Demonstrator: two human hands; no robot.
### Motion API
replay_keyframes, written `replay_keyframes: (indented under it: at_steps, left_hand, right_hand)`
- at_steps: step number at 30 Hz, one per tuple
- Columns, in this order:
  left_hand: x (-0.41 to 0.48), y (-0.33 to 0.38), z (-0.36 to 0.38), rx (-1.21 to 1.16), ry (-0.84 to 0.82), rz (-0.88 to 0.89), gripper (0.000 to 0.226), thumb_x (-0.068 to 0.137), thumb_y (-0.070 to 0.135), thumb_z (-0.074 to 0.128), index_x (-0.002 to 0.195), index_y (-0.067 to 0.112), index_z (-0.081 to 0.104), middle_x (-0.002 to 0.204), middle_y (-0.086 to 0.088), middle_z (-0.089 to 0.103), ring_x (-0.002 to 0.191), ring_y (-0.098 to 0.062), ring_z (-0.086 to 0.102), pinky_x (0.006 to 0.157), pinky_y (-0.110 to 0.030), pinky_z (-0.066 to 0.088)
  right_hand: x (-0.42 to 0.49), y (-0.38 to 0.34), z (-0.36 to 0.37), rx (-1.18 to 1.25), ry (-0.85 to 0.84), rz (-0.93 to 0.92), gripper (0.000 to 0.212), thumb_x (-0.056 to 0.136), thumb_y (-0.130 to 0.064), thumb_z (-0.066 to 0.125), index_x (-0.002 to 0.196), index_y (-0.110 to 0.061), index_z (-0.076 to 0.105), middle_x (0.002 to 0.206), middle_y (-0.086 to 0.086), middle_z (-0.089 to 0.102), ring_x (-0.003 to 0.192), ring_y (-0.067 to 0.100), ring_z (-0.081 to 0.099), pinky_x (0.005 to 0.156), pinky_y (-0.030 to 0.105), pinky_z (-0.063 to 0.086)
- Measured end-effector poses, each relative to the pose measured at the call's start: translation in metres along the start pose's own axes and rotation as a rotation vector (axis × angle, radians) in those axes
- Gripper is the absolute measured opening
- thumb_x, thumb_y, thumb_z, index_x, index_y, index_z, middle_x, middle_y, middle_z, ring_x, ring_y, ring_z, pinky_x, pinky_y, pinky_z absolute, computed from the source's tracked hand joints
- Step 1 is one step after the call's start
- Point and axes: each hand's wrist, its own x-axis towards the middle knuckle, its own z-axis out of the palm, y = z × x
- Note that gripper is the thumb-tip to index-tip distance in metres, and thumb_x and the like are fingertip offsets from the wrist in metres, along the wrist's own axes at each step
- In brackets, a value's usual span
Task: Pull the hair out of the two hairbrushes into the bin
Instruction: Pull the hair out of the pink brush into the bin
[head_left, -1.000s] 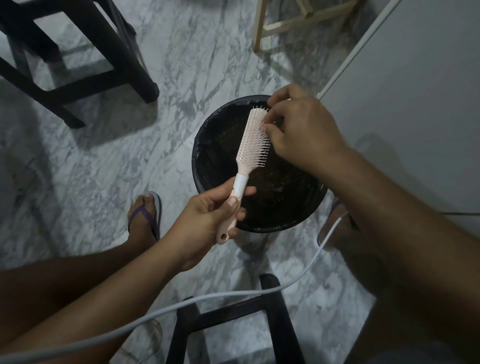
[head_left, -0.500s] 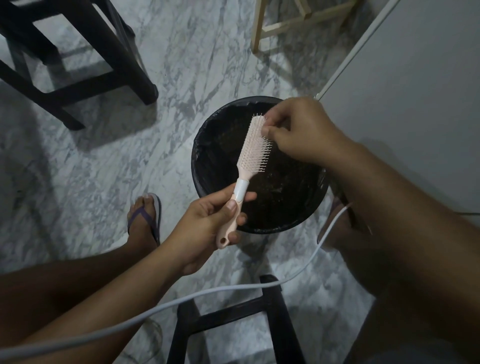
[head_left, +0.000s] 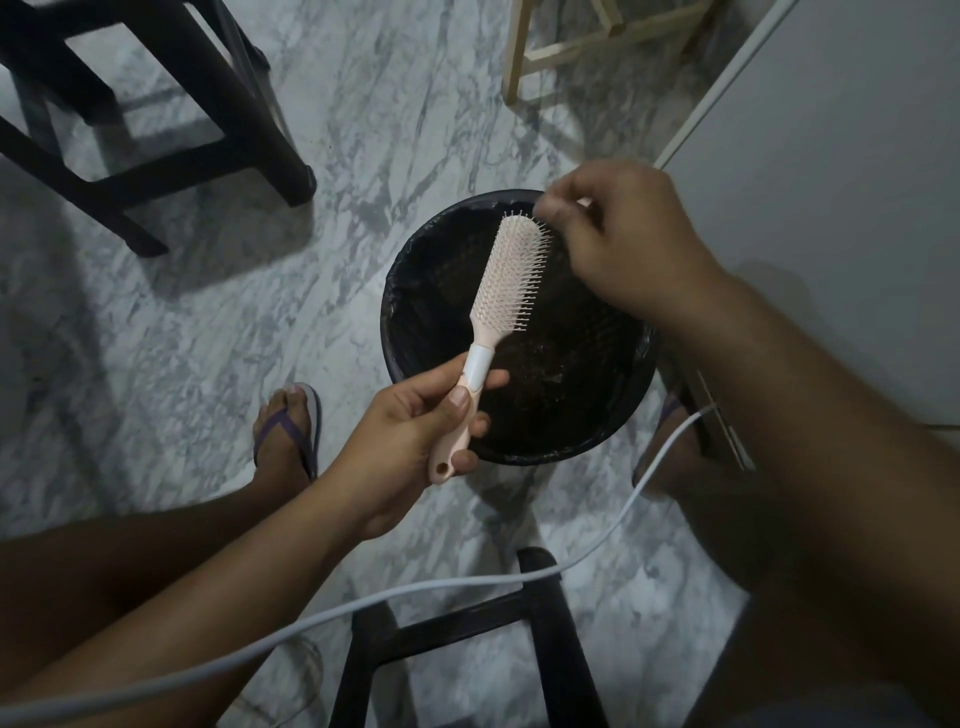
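L hand (head_left: 410, 441) grip wrapped round pink hairbrush (head_left: 506, 291) handle, brush head over black bin (head_left: 415, 291). R hand (head_left: 623, 239) fingertips pinched at brush tip; can't tell if holding hair.

No text, label, brand, number or sign can be read anywhere in the frame; nothing legible is borne by any surface that is shown.
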Motion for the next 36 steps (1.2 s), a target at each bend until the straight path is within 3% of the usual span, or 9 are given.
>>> replay_keyframes:
  at_steps: [2,5,14,19,23,26,30,34,36]
  left_hand:
    - [0.0,0.0,0.0,0.025,0.003,-0.005,0.042,0.103,0.008,0.046,0.143,0.016,0.055,0.132,-0.002,0.068,0.073,-0.009,0.054,0.052,-0.02,0.042]
    - [-0.002,-0.001,0.0,0.099,0.001,0.007,0.042,0.104,0.009,0.047,0.144,0.018,0.055,0.121,0.002,0.07,0.074,-0.007,0.053,0.054,-0.021,0.041]
    - [-0.005,0.0,-0.004,0.22,-0.008,0.043,0.038,0.106,0.015,0.047,0.127,0.038,0.069,0.126,-0.035,0.054,0.08,-0.026,0.045,0.07,-0.047,0.031]
    - [-0.003,0.007,-0.006,0.226,-0.003,0.071,0.038,0.106,0.013,0.048,0.128,0.035,0.069,0.119,-0.031,0.056,0.078,-0.019,0.048,0.068,-0.045,0.033]
    - [-0.003,0.006,0.0,0.055,-0.02,0.025,0.041,0.104,0.008,0.047,0.141,0.021,0.058,0.131,-0.008,0.067,0.075,-0.012,0.051,0.058,-0.028,0.04]
    - [-0.003,0.005,0.004,-0.003,-0.034,0.003,0.042,0.103,0.007,0.046,0.143,0.018,0.056,0.132,-0.004,0.069,0.074,-0.01,0.053,0.054,-0.022,0.044]
    - [-0.001,0.001,0.0,0.005,0.002,-0.01,0.042,0.104,0.007,0.046,0.143,0.018,0.055,0.133,-0.003,0.068,0.074,-0.01,0.053,0.053,-0.021,0.043]
    - [0.001,0.001,-0.002,0.011,0.032,-0.01,0.041,0.105,0.007,0.045,0.143,0.016,0.056,0.133,-0.002,0.068,0.074,-0.01,0.053,0.052,-0.021,0.043]
    - [0.002,0.002,-0.001,0.005,0.035,-0.006,0.041,0.105,0.007,0.045,0.143,0.015,0.056,0.132,-0.002,0.068,0.073,-0.01,0.053,0.052,-0.022,0.043]
  right_hand:
    - [-0.003,0.002,0.006,-0.138,-0.067,-0.055,0.014,0.092,-0.027,0.066,0.099,-0.019,0.076,0.108,-0.002,0.065,0.097,0.013,0.062,0.087,0.038,0.054]
    - [-0.004,0.001,0.008,-0.244,-0.069,-0.079,0.013,0.09,-0.025,0.069,0.099,-0.018,0.075,0.115,0.0,0.061,0.103,0.019,0.06,0.087,0.043,0.055]
    - [-0.012,-0.004,0.016,-0.299,-0.007,-0.14,0.016,0.089,-0.028,0.07,0.098,-0.017,0.075,0.123,-0.008,0.058,0.101,0.016,0.063,0.081,0.041,0.056]
    - [-0.013,-0.005,0.021,-0.237,0.113,-0.164,0.014,0.089,-0.023,0.066,0.095,-0.012,0.072,0.11,-0.002,0.064,0.092,0.017,0.064,0.075,0.041,0.057]
    - [-0.012,-0.006,0.024,-0.18,0.119,-0.101,0.013,0.088,-0.022,0.059,0.092,-0.011,0.066,0.102,0.003,0.064,0.087,0.019,0.062,0.073,0.041,0.054]
    - [-0.006,-0.006,0.015,0.022,0.085,0.043,0.014,0.089,-0.022,0.06,0.089,-0.011,0.069,0.098,0.0,0.068,0.088,0.014,0.063,0.08,0.038,0.055]
    - [0.001,-0.012,-0.011,0.47,0.009,0.286,0.023,0.101,-0.028,0.054,0.086,-0.024,0.072,0.095,0.014,0.074,0.066,0.01,0.058,0.051,0.026,0.048]
    - [0.0,-0.003,-0.021,0.313,0.079,0.196,0.024,0.101,-0.029,0.055,0.087,-0.023,0.074,0.064,-0.01,0.064,0.055,-0.001,0.053,0.054,0.019,0.045]
    - [-0.003,-0.001,-0.013,0.189,0.07,0.125,0.026,0.1,-0.028,0.055,0.089,-0.018,0.076,0.066,-0.015,0.065,0.06,-0.002,0.056,0.062,0.023,0.048]
